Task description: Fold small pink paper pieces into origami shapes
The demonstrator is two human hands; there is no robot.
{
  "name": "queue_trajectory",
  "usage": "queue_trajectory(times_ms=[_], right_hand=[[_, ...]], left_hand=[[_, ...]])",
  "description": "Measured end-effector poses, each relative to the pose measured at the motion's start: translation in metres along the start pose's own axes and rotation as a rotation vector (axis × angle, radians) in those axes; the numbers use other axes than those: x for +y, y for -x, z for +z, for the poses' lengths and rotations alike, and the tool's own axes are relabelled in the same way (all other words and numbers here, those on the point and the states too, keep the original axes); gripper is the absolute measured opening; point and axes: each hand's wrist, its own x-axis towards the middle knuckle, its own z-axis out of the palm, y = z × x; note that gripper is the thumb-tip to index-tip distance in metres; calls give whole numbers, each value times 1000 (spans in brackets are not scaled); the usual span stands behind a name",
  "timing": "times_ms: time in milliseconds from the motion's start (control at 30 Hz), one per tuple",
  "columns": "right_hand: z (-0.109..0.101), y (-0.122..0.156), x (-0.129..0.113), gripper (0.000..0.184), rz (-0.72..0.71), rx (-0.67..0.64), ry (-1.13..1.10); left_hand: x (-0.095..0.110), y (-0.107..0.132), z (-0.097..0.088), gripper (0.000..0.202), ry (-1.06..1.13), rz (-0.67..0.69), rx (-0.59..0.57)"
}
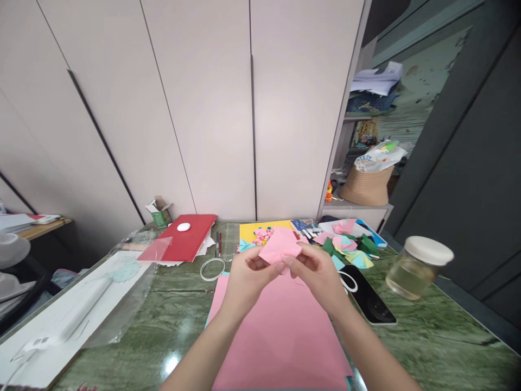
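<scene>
Between my two hands is a folded piece of pink paper (280, 244), raised above the table. My left hand (250, 274) pinches its lower left side, thumb near the bottom middle. From the other side my right hand (319, 271) grips the lower right part, and both thumbs nearly meet. The curled fingers behind the paper are partly hidden. Under my wrists lie large pink sheets (280, 336) with blue-green edges showing beneath.
Folded paper pieces (350, 244) lie at the back right, near a black phone (372, 296) and a lidded jar (417, 271). A red folder (185, 236), a white ring (212, 269) and a white board (69, 315) are to the left. Tall cabinet doors (203, 108) stand behind.
</scene>
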Motion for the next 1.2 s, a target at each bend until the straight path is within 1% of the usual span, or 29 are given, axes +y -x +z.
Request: queue_trajectory(times_ms=[100, 167, 233, 333, 433, 567, 667, 767, 867, 1033, 1200], right_hand=[[-2, -1, 1, 17, 7, -59, -97], [-3, -2, 1, 15, 2, -96, -122], [-4, -2, 2, 15, 1, -118, -113], [-5, -1, 4, 18, 11, -100, -82], [-4, -1, 5, 22, 6, -60, -13], [-3, -1, 3, 22, -7, -46, 30], [-3, 0, 2, 21, -24, -54, 15], [-3, 0, 3, 20, -21, -43, 42], [-3, 0, 3, 21, 1, -30, 53], [-6, -2, -1, 24, -2, -111, 5], [-7, -1, 1, 20, -19, -63, 67]], left_hand=[[1, 0, 1, 5, -45, -34, -36], [2, 0, 2, 8, -80, -60, -54], [3, 0, 4, 13, -106, -80, -48], [5, 0, 6, 17, -111, -92, -31], [6, 0, 6, 15, -104, -88, -38], [5, -1, 3, 17, -87, -77, -69], [2, -2, 1, 21, -53, -100, -99], [-1, -2, 0, 20, -54, -119, -122], [-2, -2, 1, 20, -38, -102, -111], [1, -1, 1, 15, -4, -55, -117], [3, 0, 2, 18, -40, -72, -73]])
